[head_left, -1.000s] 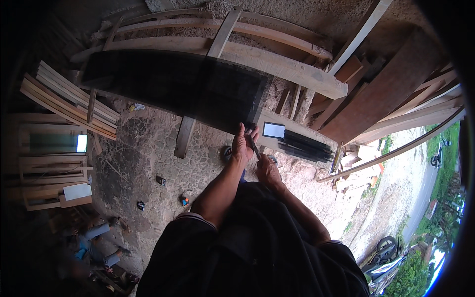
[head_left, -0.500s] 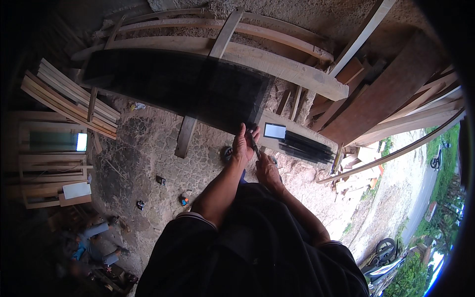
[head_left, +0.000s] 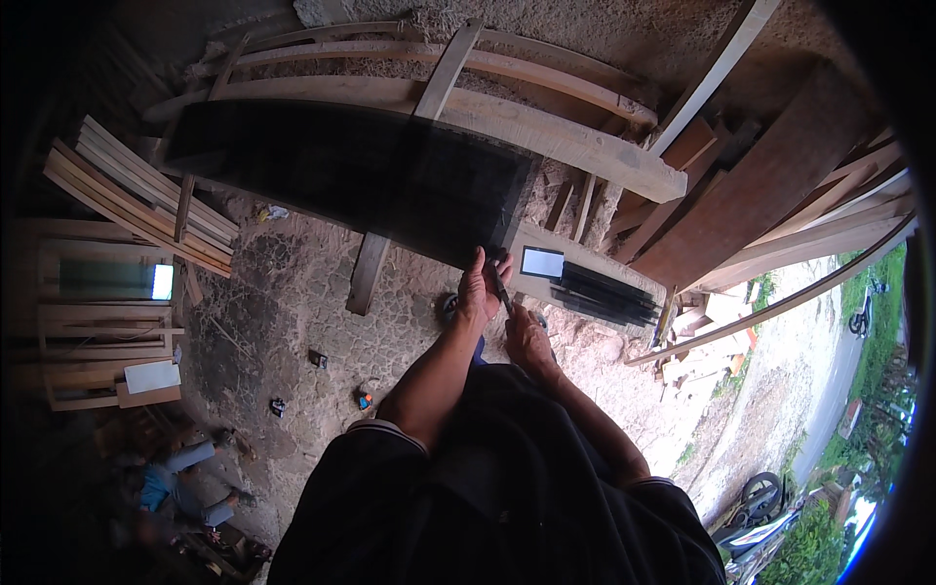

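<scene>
A long dark sheet of glass or glass-like panel [head_left: 341,175] lies across wooden supports. My left hand [head_left: 476,292] is at its near right corner, palm turned up and thumb raised. Its fingers curl around the upper end of a slim dark hand tool [head_left: 502,291], whose exact kind is too small to tell. Gripping the tool's lower end, my right hand [head_left: 527,336] is closed just below and to the right. Beside my hands, a small white-faced rectangle with a dark border [head_left: 542,261] rests on a pale plank [head_left: 531,285], next to several narrow dark strips [head_left: 604,292].
A thick timber beam [head_left: 575,146] runs behind the panel, and a crosspiece [head_left: 369,273] juts out under it. Stacked battens [head_left: 136,205] and wooden frames [head_left: 107,327] stand left. A person [head_left: 175,483] sits lower left. Boards [head_left: 770,175] lean at the right; a motorcycle [head_left: 760,507] stands outside.
Both hands keep nearly the same place and grip on the tool. The whole view has shifted very slightly. At lower left, the person has moved a little.
</scene>
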Tool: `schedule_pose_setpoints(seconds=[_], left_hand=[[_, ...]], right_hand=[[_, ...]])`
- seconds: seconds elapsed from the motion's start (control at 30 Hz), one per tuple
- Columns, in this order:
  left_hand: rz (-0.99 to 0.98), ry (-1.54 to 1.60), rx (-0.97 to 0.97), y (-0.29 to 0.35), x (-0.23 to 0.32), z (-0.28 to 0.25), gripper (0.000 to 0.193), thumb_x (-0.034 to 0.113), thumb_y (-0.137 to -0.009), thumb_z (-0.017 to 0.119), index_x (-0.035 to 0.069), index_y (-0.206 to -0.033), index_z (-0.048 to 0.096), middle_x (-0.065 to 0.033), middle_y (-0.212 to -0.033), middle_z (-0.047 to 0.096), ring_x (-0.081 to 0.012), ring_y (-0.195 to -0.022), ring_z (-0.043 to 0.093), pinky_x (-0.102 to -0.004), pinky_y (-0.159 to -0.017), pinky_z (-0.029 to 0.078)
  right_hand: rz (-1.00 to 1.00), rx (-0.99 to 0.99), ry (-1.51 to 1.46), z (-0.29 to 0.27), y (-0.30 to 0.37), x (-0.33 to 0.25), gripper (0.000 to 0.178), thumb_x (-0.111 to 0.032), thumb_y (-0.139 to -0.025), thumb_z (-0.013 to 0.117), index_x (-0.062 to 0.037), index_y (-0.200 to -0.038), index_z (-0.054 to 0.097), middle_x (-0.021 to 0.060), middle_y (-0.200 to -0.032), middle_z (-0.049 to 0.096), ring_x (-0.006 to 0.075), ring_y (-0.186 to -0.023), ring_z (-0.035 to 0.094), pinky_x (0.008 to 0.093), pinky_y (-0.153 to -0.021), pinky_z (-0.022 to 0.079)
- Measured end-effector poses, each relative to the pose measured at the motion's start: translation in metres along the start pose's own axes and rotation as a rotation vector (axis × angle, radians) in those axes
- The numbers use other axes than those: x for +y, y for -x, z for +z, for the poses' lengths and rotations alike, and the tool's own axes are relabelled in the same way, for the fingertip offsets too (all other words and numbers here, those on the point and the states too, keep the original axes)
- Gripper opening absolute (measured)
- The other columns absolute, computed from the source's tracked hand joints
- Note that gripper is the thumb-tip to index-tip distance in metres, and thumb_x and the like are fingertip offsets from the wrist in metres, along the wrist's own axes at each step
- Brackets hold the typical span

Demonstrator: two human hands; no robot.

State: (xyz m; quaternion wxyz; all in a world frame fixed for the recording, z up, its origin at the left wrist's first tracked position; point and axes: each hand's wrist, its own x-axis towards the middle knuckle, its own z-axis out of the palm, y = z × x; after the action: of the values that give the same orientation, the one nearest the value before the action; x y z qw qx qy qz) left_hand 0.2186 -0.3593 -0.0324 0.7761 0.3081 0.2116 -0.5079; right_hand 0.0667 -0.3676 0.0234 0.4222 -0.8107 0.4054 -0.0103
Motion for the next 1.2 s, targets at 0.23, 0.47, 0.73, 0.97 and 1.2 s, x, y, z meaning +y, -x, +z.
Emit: schedule_pose_setpoints(seconds=[0.23, 0.47, 0.73, 0.97, 1.2], left_hand=[[-0.01, 0.016, -0.02, -0.004, -0.001, -0.007, 0.067, 0.049, -0.081, 0.074, 0.0, -0.122, 0.053, -0.0115, -0.117, 0.062, -0.0284, -0.113, 0.06, -0.0428, -0.107, 0.04], [-0.022, 0.001, -0.019, -0.002, -0.002, -0.004, 0.067, 0.051, -0.079, 0.076, 0.004, -0.122, 0.054, -0.0102, -0.118, 0.061, -0.0288, -0.117, 0.056, -0.0446, -0.11, 0.035], [-0.029, 0.056, 0.004, -0.004, -0.003, -0.003, 0.067, 0.049, -0.083, 0.073, -0.002, -0.121, 0.053, -0.0146, -0.118, 0.062, -0.0309, -0.115, 0.06, -0.0443, -0.107, 0.042], [-0.026, 0.022, 0.002, 0.0, 0.001, -0.002, 0.066, 0.048, -0.084, 0.072, -0.005, -0.119, 0.053, -0.0166, -0.118, 0.062, -0.0309, -0.114, 0.061, -0.045, -0.107, 0.042], [-0.037, -0.009, -0.018, 0.001, 0.004, -0.003, 0.065, 0.047, -0.085, 0.071, -0.005, -0.118, 0.053, -0.0175, -0.117, 0.062, -0.0313, -0.114, 0.061, -0.0446, -0.106, 0.043]], right_hand=[[-0.017, -0.012, -0.065, -0.001, -0.003, -0.001, 0.021, -0.018, -0.099, 0.043, -0.0007, -0.106, 0.051, 0.0308, -0.097, 0.059, 0.0504, -0.094, 0.056, 0.0573, -0.078, 0.044], [0.031, -0.011, -0.096, 0.0, -0.002, 0.001, 0.016, -0.012, -0.093, 0.048, 0.0006, -0.103, 0.05, 0.0328, -0.097, 0.059, 0.051, -0.095, 0.056, 0.0575, -0.077, 0.043], [0.05, -0.021, -0.006, 0.004, -0.001, 0.013, 0.023, -0.02, -0.097, 0.048, -0.0019, -0.111, 0.05, 0.0308, -0.1, 0.06, 0.0502, -0.093, 0.058, 0.0576, -0.076, 0.045], [0.04, 0.016, 0.034, 0.006, 0.002, 0.003, 0.033, -0.024, -0.099, 0.045, -0.0037, -0.125, 0.049, 0.0292, -0.106, 0.06, 0.0487, -0.095, 0.059, 0.0565, -0.08, 0.047], [0.028, 0.01, 0.04, 0.005, 0.002, -0.001, 0.033, -0.024, -0.099, 0.044, -0.0024, -0.124, 0.049, 0.0288, -0.106, 0.06, 0.0481, -0.097, 0.059, 0.0555, -0.081, 0.047]])
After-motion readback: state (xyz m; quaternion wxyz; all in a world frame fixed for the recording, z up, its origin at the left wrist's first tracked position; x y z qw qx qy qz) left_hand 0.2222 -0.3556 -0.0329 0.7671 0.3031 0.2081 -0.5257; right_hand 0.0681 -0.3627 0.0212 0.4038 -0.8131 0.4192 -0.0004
